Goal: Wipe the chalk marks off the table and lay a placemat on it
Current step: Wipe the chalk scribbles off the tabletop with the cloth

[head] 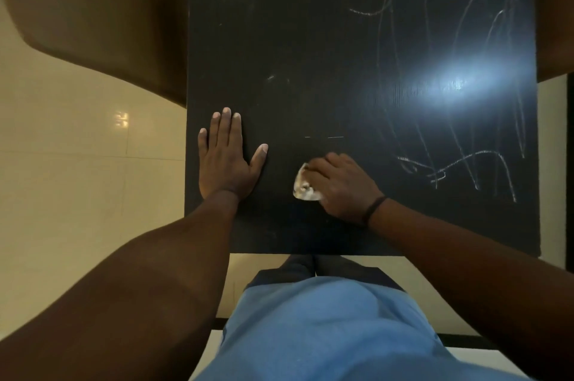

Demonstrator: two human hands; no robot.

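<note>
A black table (304, 38) fills the middle of the view. White chalk marks (450, 138) loop over its right half, and faint short dashes lie near the middle. My left hand (228, 153) lies flat on the table's left side, fingers straight. My right hand (338, 186) presses down on a crumpled white cloth (302, 185) near the front middle, fingers curled over it. No placemat is in view.
A brown chair (102, 23) stands against the table's left edge, and another brown surface (556, 23) shows at the right edge. The cream tiled floor (77, 163) lies to the left. A light glare (450, 85) sits on the tabletop.
</note>
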